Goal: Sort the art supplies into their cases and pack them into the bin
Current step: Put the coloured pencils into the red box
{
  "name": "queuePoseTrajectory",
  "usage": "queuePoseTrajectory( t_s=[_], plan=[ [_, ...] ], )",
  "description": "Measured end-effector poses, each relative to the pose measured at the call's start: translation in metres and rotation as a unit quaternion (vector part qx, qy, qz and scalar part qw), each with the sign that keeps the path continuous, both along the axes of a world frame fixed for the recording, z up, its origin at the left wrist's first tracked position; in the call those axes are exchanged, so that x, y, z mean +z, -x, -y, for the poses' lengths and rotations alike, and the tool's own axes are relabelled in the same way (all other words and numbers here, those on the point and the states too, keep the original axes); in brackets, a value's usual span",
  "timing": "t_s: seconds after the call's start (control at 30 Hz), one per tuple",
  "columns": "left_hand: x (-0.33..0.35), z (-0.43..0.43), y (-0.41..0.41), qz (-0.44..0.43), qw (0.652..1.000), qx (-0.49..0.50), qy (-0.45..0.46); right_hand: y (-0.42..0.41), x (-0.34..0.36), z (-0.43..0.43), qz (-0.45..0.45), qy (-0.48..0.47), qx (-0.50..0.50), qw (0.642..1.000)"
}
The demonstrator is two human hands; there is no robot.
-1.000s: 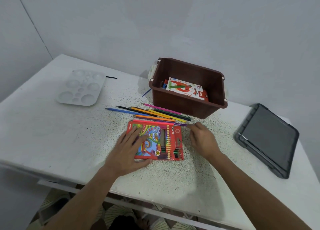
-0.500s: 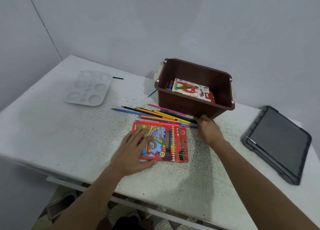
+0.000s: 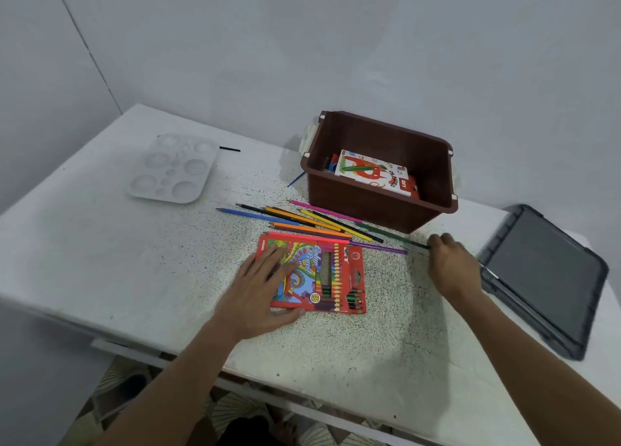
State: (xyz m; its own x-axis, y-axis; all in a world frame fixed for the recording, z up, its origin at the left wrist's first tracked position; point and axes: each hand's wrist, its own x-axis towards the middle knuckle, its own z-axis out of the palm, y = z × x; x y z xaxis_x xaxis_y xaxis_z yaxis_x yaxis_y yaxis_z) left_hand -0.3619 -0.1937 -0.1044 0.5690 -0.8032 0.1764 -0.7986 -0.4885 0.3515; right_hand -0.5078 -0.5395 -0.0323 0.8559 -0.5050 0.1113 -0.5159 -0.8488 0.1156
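The left hand (image 3: 258, 291), grip released, presses the colour pencil case (image 3: 336, 270). The right hand (image 3: 452, 267) pinches a green pencil (image 3: 393, 236) by its end.

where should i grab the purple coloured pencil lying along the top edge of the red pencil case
Pinch the purple coloured pencil near its right end, from the right and above. That end juts onto bare white table past the red cardboard pencil case; its left part hugs the case's top edge. The right hand, pinching a dark green pencil, is nearest.
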Motion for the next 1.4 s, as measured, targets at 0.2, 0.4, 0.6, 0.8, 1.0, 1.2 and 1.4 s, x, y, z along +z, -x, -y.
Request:
queuePoseTrajectory(
  t_s=[0.2,0.4,0.6,0.8,1.0,1.2,1.4],
  plan=[
    [-0.002,0.000,0.000,0.006,1.000,0.001,0.001,0.043,0.002,0.029,0.048,0.003,0.080,0.996],
    [0.001,0.001,0.001,0.009,1.000,-0.004,-0.012,0.056,0.002,0.022,0.038,0.016,0.170,0.985],
    [0.004,0.001,0.003,0.010,1.000,-0.005,0.004,0.047,-0.005,-0.020,0.054,0.007,0.224,0.973],
    [0.004,0.002,0.005,0.012,1.000,0.001,0.004,0.039,-0.038,-0.059,0.099,-0.044,0.154,0.982],
    [0.004,0.002,0.005,0.010,1.000,-0.004,0.002,0.047,-0.036,-0.062,0.095,0.025,0.111,0.989],
    [0.005,0.002,0.005,0.020,1.000,-0.008,0.014,0.051,-0.039,-0.058,0.087,0.040,0.121,0.988],
    [0.001,0.002,0.003,0.025,1.000,-0.007,0.002,0.040,-0.042,-0.085,0.102,-0.012,0.193,0.976]
  ],
)
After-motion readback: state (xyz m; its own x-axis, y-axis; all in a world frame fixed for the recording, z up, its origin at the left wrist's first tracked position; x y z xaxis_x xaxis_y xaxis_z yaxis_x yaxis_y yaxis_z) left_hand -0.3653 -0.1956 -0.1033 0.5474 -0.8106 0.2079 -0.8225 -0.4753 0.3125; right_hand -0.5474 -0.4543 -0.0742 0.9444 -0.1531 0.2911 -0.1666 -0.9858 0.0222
